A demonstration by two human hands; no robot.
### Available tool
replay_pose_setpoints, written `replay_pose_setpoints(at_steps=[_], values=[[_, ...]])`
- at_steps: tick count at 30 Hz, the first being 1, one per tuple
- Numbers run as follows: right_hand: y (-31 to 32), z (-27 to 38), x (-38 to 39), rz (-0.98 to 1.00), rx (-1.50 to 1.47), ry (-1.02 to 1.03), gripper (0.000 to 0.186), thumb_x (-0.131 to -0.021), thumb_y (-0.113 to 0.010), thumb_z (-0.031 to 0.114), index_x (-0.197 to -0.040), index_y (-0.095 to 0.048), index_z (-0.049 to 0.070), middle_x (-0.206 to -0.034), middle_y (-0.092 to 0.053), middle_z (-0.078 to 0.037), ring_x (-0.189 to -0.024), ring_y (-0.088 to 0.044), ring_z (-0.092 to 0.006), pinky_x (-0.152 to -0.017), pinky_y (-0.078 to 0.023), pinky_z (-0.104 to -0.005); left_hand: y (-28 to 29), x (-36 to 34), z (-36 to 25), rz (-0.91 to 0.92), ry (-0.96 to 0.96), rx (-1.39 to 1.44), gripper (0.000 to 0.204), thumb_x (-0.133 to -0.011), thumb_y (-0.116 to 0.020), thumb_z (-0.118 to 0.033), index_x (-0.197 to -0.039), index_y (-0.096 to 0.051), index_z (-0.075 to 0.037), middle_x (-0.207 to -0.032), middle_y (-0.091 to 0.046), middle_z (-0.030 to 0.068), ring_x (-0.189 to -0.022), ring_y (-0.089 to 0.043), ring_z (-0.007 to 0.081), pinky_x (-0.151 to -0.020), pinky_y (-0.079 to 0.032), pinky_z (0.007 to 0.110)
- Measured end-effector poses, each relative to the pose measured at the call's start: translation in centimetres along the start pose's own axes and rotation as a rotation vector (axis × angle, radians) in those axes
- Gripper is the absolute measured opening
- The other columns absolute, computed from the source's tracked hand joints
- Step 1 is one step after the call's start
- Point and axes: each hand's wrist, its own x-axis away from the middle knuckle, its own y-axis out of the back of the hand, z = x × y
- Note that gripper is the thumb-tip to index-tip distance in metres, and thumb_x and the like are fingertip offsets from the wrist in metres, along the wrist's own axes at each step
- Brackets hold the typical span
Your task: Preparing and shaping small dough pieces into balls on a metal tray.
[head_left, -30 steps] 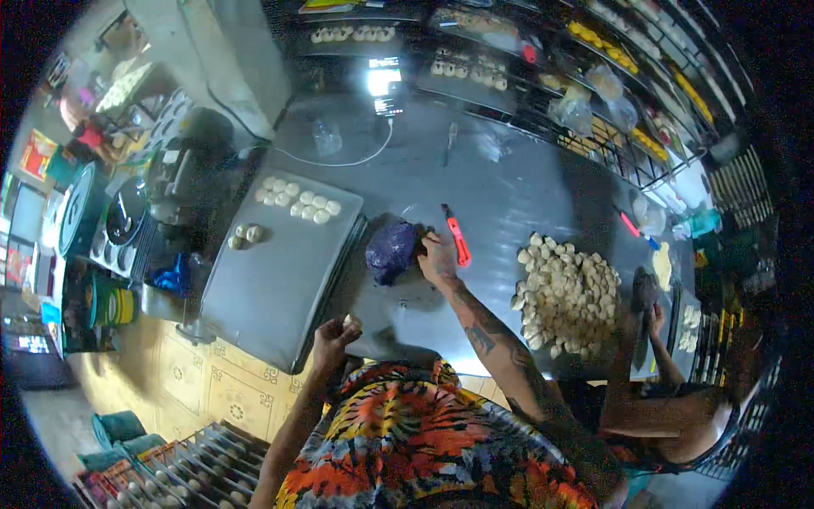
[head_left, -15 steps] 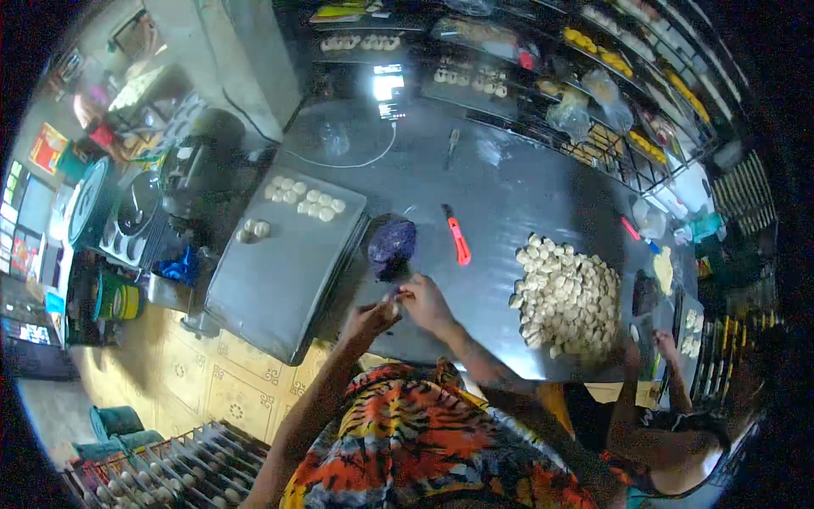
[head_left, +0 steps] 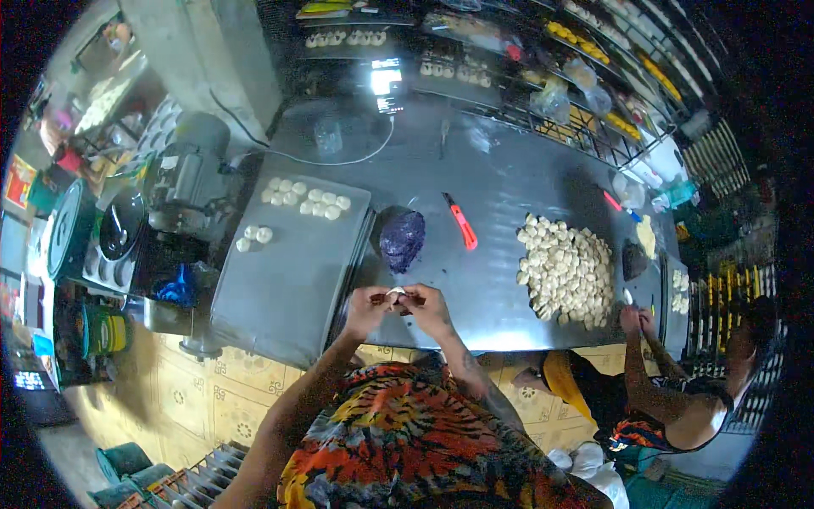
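My left hand and my right hand meet at the near edge of the dark table, fingers closed on a small pale piece of dough between them. Most of the dough is hidden by the fingers. Just beyond them sits a purple mound of filling. A red utility knife lies to the right of the mound. On the left, a metal tray bears several round white dough balls toward its far end. A large heap of cut dough pieces lies at the right.
A co-worker stands at the table's right end, hands close together over it. Across the back runs a rack of filled trays. A phone with a white cable lies far off. Machinery stands left.
My right hand has drawn back from beside the purple mound, and both hands now pinch the dough side by side. The co-worker's hands have come together. The whole view has shifted slightly.
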Motion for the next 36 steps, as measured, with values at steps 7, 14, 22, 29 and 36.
replay_pose_setpoints(at_steps=[7, 14, 22, 29, 36], values=[[3.0, -0.1, -0.1, 0.039, 0.340, 0.235, 0.029, -0.081, -0.074, 0.003, -0.109, -0.068, -0.002, -0.090, -0.066, -0.005, -0.076, -0.060, -0.0149, -0.070, -0.049, -0.0261, -3.0, -0.2, 0.8, -0.083, -0.080, -0.302, 0.012, -0.083, -0.073, -0.004, -0.093, -0.072, 0.003, -0.077, -0.071, 0.0071, -0.065, -0.061, 0.0141, -0.059, -0.049, 0.026], [7.8, 1.4, -0.2, 0.167, 0.417, 0.271, 0.008, -0.081, -0.074, 0.003, -0.089, -0.071, 0.001, -0.086, -0.063, -0.004, -0.073, -0.056, -0.0169, -0.071, -0.045, -0.0278, -7.6, -0.5, 4.8, -0.147, -0.126, -0.110, 0.009, -0.081, -0.070, -0.001, -0.089, -0.071, 0.004, -0.076, -0.071, 0.0082, -0.063, -0.062, 0.0159, -0.059, -0.050, 0.028], [8.1, 1.8, 0.1, 0.403, 0.461, 0.464, 0.017, -0.079, -0.071, 0.002, -0.095, -0.072, 0.002, -0.078, -0.055, -0.006, -0.070, -0.051, -0.0221, -0.066, -0.039, -0.0317, -6.1, 3.4, 6.4, -0.101, -0.182, -0.619, 0.014, -0.084, -0.067, -0.001, -0.097, -0.071, 0.003, -0.084, -0.074, 0.0089, -0.068, -0.064, 0.0175, -0.064, -0.053, 0.032], [3.5, 5.7, 0.3, 0.412, 0.496, 0.510, 0.010, -0.079, -0.063, 0.001, -0.083, -0.054, 0.001, -0.082, -0.056, -0.013, -0.069, -0.050, -0.0292, -0.067, -0.042, -0.0407, -6.5, 4.4, -0.1, -0.221, -0.016, -0.368, 0.027, -0.089, -0.066, -0.007, -0.115, -0.068, -0.001, -0.097, -0.075, 0.0087, -0.078, -0.067, 0.0176, -0.072, -0.054, 0.030], [-1.6, 2.4, -4.0, 0.258, 0.313, 0.223, 0.011, -0.083, -0.071, 0.000, -0.094, -0.071, -0.002, -0.080, -0.070, -0.008, -0.063, -0.059, -0.0157, -0.061, -0.049, -0.0274, -1.4, 3.0, -1.0, -0.319, 0.104, 0.324, 0.032, -0.093, -0.067, -0.012, -0.122, -0.066, 0.001, -0.102, -0.074, 0.0093, -0.085, -0.067, 0.0159, -0.078, -0.053, 0.026]])
